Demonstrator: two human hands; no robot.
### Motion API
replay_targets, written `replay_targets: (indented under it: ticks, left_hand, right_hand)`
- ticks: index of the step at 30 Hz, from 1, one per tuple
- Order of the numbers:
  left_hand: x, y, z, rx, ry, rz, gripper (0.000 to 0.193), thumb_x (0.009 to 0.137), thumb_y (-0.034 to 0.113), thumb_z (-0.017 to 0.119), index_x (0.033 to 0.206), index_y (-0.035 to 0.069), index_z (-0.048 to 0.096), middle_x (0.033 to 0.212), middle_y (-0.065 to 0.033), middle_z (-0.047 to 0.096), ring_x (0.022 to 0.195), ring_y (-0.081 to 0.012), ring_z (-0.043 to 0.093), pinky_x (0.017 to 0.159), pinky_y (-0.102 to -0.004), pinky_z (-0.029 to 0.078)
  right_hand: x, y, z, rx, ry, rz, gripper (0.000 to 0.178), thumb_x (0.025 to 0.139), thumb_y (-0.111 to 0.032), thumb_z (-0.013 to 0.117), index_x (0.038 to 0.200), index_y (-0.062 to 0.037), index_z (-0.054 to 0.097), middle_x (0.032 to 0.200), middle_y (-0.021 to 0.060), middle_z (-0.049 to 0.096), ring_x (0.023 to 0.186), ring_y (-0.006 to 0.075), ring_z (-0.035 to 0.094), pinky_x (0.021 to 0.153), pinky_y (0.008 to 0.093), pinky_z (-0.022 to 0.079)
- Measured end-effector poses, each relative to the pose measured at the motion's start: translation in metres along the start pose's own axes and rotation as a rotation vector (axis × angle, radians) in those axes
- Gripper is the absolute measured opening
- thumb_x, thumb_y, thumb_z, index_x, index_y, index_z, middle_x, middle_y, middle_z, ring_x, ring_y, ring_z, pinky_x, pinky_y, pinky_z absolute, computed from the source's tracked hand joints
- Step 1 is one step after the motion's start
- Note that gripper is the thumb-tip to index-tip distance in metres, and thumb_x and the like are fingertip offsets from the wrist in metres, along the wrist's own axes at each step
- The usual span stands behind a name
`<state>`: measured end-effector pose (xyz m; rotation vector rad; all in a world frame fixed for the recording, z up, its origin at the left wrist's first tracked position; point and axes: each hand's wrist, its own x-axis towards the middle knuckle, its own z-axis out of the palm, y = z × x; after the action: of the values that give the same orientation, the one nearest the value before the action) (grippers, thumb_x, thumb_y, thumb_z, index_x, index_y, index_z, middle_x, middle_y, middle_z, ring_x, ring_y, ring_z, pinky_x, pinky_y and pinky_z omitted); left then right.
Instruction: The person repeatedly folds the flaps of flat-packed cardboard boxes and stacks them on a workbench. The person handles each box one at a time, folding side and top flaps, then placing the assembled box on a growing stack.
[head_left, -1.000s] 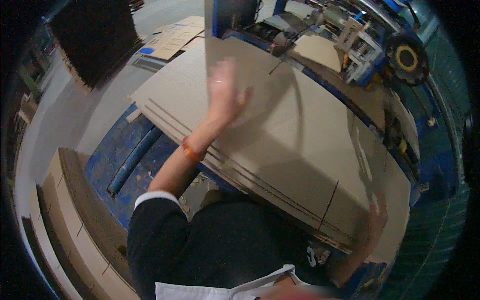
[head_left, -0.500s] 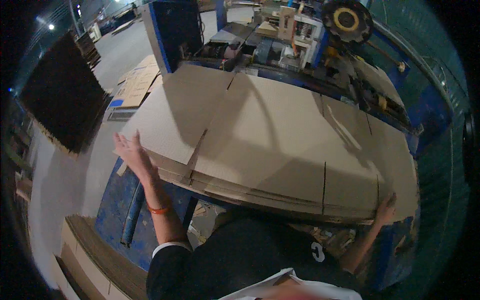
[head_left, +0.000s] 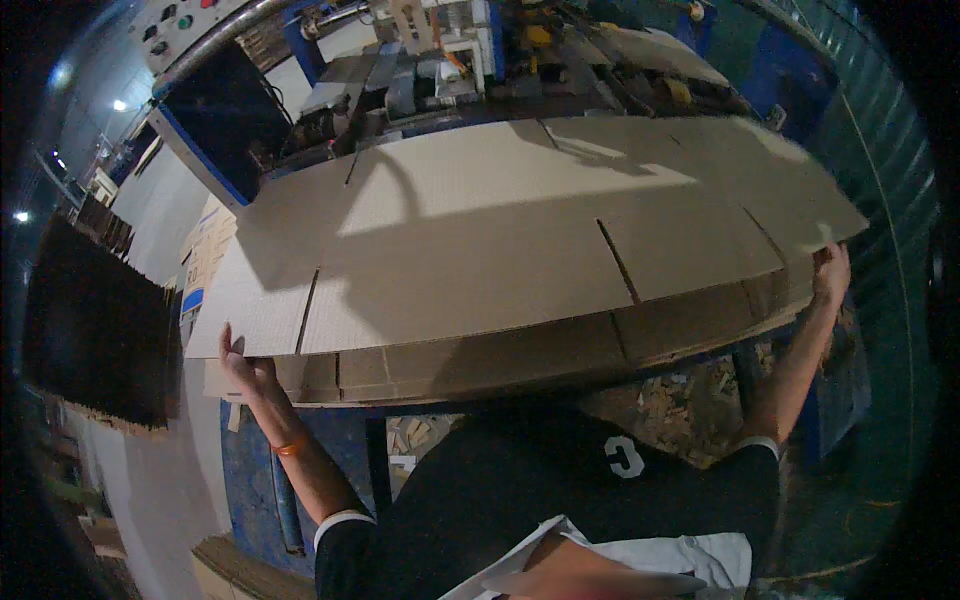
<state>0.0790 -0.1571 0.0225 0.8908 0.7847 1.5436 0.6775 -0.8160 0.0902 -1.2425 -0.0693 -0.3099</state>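
A wide brown cardboard sheet (head_left: 480, 240) with slots cut in its edges is raised at its near side above a stack of similar cardboard sheets (head_left: 480, 365). My left hand (head_left: 247, 370) is closed on its near left corner, the thumb on top and the other fingers underneath, mostly hidden. At the near right corner my right hand (head_left: 831, 272) grips the edge, and that end is tilted up higher. The sheet's far edge reaches to the machine.
Beyond the sheet stands a blue-framed machine (head_left: 440, 75) with rollers, and a control panel with buttons (head_left: 175, 25) at upper left. A dark pile of cardboard (head_left: 95, 310) stands on the left floor. Cardboard scraps (head_left: 690, 405) lie below the blue table (head_left: 255, 480).
Both hands have taken hold of the top sheet, and its near edge has come up off the stack. My left hand was open beside the corner. The view has turned right.
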Motion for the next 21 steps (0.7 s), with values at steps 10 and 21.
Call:
replay_targets:
  ticks: [10,21]
  left_hand:
    - [-0.122,0.032,0.02,0.711,-0.301,0.344,0.031,0.079,0.01,0.055,0.106,-0.005,0.055,0.109,-0.0127,0.056,0.102,-0.0207,0.051,0.09,-0.0323,0.039]
    - [-0.178,0.018,0.123,1.264,-1.505,0.687,0.052,0.074,0.004,0.055,0.125,0.013,0.051,0.135,-0.0116,0.041,0.126,-0.0317,0.036,0.105,-0.0453,0.028]
  right_hand:
    - [-0.235,-0.011,0.053,-0.791,-0.444,-0.766,0.023,0.078,0.0,0.054,0.098,-0.0049,0.064,0.102,0.0108,0.061,0.097,0.0219,0.057,0.086,0.0337,0.043]
    - [-0.24,0.019,0.104,-0.864,-1.158,-0.8,0.031,0.067,0.005,0.054,0.092,-0.008,0.066,0.103,0.009,0.063,0.097,0.0313,0.058,0.084,0.0415,0.045]
